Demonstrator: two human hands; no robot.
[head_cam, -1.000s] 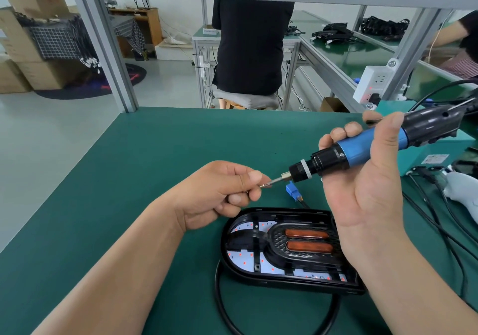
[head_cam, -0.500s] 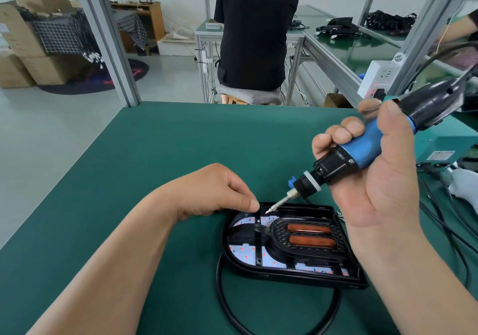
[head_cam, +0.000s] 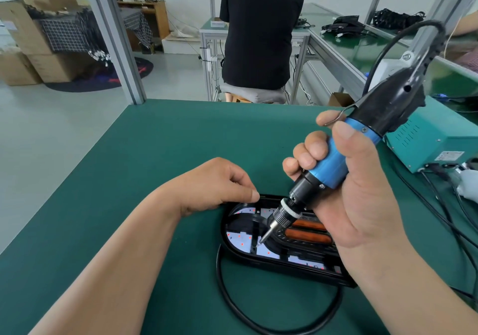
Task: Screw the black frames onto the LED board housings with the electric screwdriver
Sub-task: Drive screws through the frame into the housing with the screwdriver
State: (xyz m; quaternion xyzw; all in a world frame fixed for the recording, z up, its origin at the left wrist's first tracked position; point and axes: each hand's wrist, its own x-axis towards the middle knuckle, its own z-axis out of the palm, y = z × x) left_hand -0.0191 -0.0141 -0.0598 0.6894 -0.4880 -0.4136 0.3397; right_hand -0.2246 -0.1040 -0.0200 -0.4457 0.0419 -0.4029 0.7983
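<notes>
Fingers of the right hand are clenched round the electric screwdriver, bit down on the black frame inside the LED board housing. Left hand is curled at the housing's far rim, can't tell if it's pinching anything. Housing looks like light, slidey plastic, so I'd pin its rim.

Sticker on my teal power box: print too small to read.
White card, far bench: blurred, unreadable.

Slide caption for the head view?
Right hand holds the electric screwdriver, bit down on the black frame in the LED board housing; left hand beside its rim.
</notes>
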